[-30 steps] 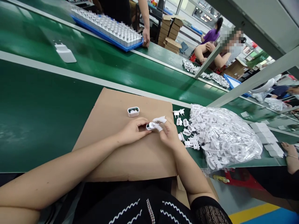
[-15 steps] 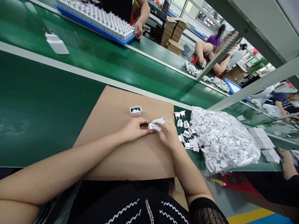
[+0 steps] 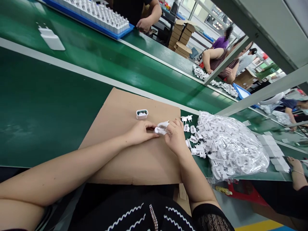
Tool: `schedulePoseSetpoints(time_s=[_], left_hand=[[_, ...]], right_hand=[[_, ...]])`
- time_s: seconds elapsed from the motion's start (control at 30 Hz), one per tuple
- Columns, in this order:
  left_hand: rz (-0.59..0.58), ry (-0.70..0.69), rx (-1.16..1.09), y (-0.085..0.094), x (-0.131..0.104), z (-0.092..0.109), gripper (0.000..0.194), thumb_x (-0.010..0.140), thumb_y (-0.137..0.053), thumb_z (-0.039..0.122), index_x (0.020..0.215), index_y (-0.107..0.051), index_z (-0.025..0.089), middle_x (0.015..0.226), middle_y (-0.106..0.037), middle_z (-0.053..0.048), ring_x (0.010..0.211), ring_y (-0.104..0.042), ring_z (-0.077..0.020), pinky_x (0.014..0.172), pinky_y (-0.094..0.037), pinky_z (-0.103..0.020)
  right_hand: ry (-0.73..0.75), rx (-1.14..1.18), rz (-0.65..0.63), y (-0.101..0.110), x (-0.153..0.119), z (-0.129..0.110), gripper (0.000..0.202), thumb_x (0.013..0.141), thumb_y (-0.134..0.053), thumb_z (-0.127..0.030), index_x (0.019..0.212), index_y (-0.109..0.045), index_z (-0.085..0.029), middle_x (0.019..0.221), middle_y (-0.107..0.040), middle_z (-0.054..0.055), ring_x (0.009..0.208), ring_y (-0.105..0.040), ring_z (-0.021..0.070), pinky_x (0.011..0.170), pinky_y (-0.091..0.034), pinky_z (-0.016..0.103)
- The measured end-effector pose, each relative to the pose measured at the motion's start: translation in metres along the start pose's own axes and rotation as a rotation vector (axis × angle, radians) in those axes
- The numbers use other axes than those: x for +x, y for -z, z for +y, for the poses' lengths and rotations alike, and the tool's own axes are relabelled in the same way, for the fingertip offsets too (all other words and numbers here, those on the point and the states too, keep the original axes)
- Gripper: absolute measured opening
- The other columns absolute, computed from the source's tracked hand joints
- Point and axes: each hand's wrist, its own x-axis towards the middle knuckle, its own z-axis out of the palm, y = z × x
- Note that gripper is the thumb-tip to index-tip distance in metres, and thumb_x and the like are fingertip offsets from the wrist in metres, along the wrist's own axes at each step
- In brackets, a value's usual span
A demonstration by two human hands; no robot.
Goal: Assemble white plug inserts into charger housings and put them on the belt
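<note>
Over a sheet of brown cardboard [image 3: 115, 160], my left hand [image 3: 141, 132] and my right hand [image 3: 177, 136] meet at a small white plastic part [image 3: 157, 130]. The thumb and fingers of my left hand pinch its left side. White covers sit on the thumb and a fingertip of my right hand, which grips the part from the right; its exact shape is mostly hidden. Just beyond my left hand stands a white charger housing [image 3: 141, 116], open at the top, with a green edge and white pieces inside.
Loose white plug parts [image 3: 193, 139] lie right of the cardboard, beside a full clear plastic bag [image 3: 235, 147]. A white charger [image 3: 51, 39] and a blue tray [image 3: 127, 33] of chargers are on the green belt [image 3: 96, 69]. A metal post [image 3: 228, 59] slants across; co-workers sit beyond.
The tray and the lone charger have moved left along the belt. My hands stay together at the white part, with the right fingers slightly shifted. A co-worker's hand has left the tray's edge.
</note>
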Motion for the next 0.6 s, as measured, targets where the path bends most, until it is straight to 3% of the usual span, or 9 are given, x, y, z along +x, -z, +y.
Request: schedulePoseSetpoints(time_s=[0.27, 0.43, 0.5, 0.6], left_hand=[[0.006, 0.007, -0.018, -0.001, 0.000, -0.003, 0.048, 0.072, -0.083, 0.056, 0.108, -0.080, 0.023, 0.113, -0.078, -0.006, 0.106, -0.072, -0.0304, 0.103, -0.055, -0.047], [0.020, -0.002, -0.004, -0.005, -0.002, -0.003, 0.049, 0.074, -0.081, 0.057, 0.107, -0.079, 0.020, 0.111, -0.078, -0.007, 0.104, -0.072, -0.0303, 0.100, -0.056, -0.047], [0.054, -0.060, 0.003, -0.009, -0.003, -0.005, 0.051, 0.078, -0.079, 0.056, 0.113, -0.076, 0.019, 0.115, -0.077, -0.009, 0.106, -0.072, -0.0296, 0.101, -0.056, -0.046], [0.102, -0.168, 0.067, -0.015, -0.006, -0.010, 0.051, 0.086, -0.073, 0.052, 0.125, -0.071, 0.020, 0.125, -0.073, -0.011, 0.113, -0.069, -0.0291, 0.105, -0.054, -0.046]], right_hand=[[0.016, -0.055, 0.026, 0.001, 0.002, -0.001, 0.042, 0.075, -0.055, -0.002, 0.104, -0.072, -0.027, 0.093, -0.070, 0.003, 0.095, -0.061, 0.0226, 0.125, -0.024, 0.050], [-0.043, 0.015, 0.052, -0.009, -0.003, 0.003, 0.038, 0.078, -0.056, -0.005, 0.103, -0.073, -0.027, 0.094, -0.070, 0.004, 0.099, -0.062, 0.0231, 0.122, -0.029, 0.049], [-0.107, 0.138, 0.082, -0.015, -0.006, 0.004, 0.037, 0.082, -0.059, -0.011, 0.112, -0.073, -0.027, 0.097, -0.070, 0.004, 0.102, -0.062, 0.0232, 0.119, -0.033, 0.049], [-0.201, 0.332, 0.147, -0.022, -0.010, 0.003, 0.060, 0.084, -0.065, -0.018, 0.143, -0.058, -0.027, 0.103, -0.071, 0.004, 0.107, -0.063, 0.0231, 0.117, -0.035, 0.048]])
